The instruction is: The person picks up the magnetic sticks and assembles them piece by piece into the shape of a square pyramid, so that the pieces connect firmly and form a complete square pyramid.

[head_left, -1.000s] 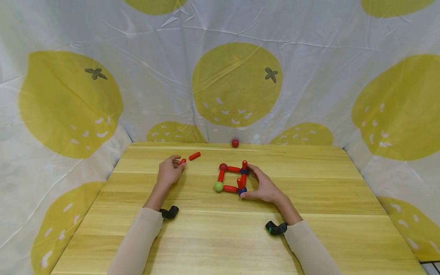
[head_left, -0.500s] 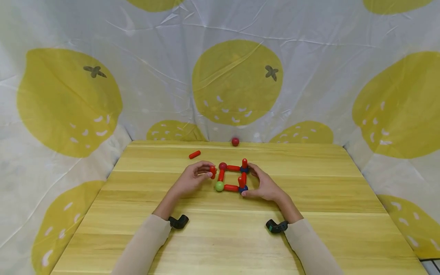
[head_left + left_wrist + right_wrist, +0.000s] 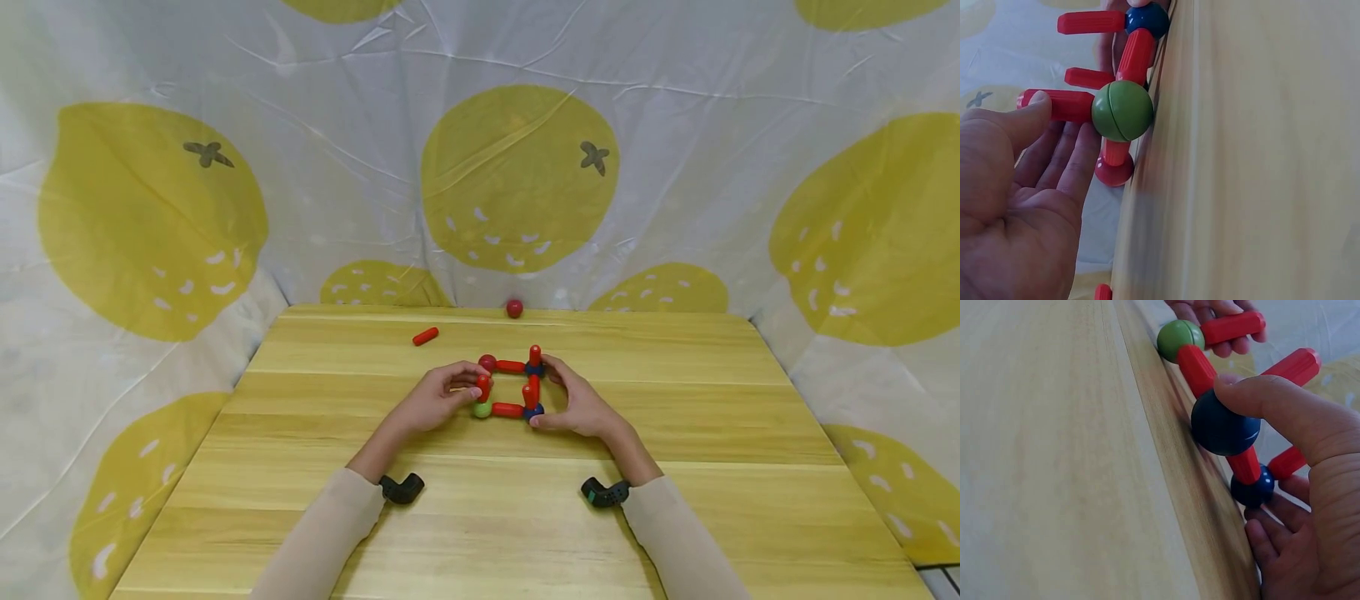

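Observation:
A square of red magnetic rods and balls lies on the table, with a green ball [image 3: 1122, 111] at its near left corner and a dark red ball [image 3: 487, 362] behind that. My left hand [image 3: 435, 398] pinches a red rod [image 3: 1072, 105] upright, its lower end at the green ball. On the other side, my right hand [image 3: 581, 406] holds the square, thumb on the near blue ball [image 3: 1225, 425] and fingers at the far blue ball [image 3: 1252, 486]. From each blue ball rises a red rod [image 3: 535, 356]. The square's left rod is mostly hidden by my left hand in the head view.
One loose red rod [image 3: 425, 337] lies on the wooden table [image 3: 495, 517], behind my left hand. A separate dark red ball [image 3: 514, 308] sits at the table's back edge, against the lemon-print cloth [image 3: 675, 167].
My left hand has carried the red rod rightward from the left of the table and brought it upright onto the green ball. The right hand has stayed at the blue balls.

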`<state>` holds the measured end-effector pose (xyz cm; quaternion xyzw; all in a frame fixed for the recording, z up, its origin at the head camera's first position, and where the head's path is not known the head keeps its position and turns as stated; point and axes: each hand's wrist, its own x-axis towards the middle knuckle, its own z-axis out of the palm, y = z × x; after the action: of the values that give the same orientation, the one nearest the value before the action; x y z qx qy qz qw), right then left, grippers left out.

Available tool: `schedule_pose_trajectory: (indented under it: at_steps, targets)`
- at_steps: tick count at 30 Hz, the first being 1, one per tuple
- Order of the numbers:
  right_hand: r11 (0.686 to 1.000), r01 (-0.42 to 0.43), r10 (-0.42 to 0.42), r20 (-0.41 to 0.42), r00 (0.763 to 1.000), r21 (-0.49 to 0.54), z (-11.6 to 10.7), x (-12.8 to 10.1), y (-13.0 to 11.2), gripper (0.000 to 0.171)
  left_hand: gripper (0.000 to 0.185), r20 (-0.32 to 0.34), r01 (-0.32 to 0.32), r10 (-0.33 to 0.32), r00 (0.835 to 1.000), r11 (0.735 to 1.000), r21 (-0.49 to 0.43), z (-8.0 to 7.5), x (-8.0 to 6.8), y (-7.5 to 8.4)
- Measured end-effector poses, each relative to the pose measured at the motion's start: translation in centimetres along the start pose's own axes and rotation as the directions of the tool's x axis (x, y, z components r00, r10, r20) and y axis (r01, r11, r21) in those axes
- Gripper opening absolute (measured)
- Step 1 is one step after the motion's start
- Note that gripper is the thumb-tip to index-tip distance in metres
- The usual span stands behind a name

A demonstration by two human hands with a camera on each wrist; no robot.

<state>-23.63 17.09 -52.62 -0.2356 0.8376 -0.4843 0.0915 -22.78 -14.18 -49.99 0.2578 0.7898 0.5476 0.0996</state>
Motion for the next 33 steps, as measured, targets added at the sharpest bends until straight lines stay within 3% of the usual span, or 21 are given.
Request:
schedule_pose_trajectory:
  at_steps: [6,11,15,20,22,25,29,33]
  targets:
    - [0.999,0.043,-0.043,-0.045,0.998,0.013,0.1,0.1,0.2,0.106,0.029,0.012,0.014,-0.014,1.000,1.000,-0.008,0.3,0.1,0.0]
    - [0.997,0.069,-0.066,-0.063,0.996,0.044,0.1,0.3,0.3,0.087,0.032,0.032,0.019,-0.019,0.999,1.000,-0.018,0.3,-0.1,0.1]
    - [0.997,0.066,-0.064,-0.046,0.997,0.034,0.1,0.4,0.3,0.070,0.030,-0.059,-0.001,0.005,0.998,0.998,0.058,0.1,-0.2,0.1]
    - [0.999,0.045,-0.045,-0.027,0.999,0.015,0.1,0.5,0.1,0.056,0.035,-0.184,0.002,0.038,0.982,0.976,0.216,-0.1,-0.2,-0.3]
    - [0.999,0.048,-0.048,-0.027,0.998,0.015,0.1,0.5,0.1,0.051,0.043,-0.176,0.022,0.021,0.984,0.971,0.237,-0.2,-0.2,-0.4]
    - [0.998,0.052,-0.052,-0.035,0.998,0.022,0.3,0.6,0.2,0.045,0.047,-0.109,0.034,-0.007,0.994,0.968,0.248,-0.2,-0.4,-0.7]
    - [0.998,0.055,-0.053,-0.051,0.997,0.040,0.3,0.5,0.3,0.052,0.038,-0.050,0.041,-0.029,0.998,0.967,0.253,0.0,-0.6,-0.9]
    - [0.990,0.110,-0.107,-0.034,0.994,0.083,0.0,0.2,0.0,0.082,0.032,-0.093,0.064,-0.043,0.995,0.968,0.244,0.3,-0.6,-0.8]
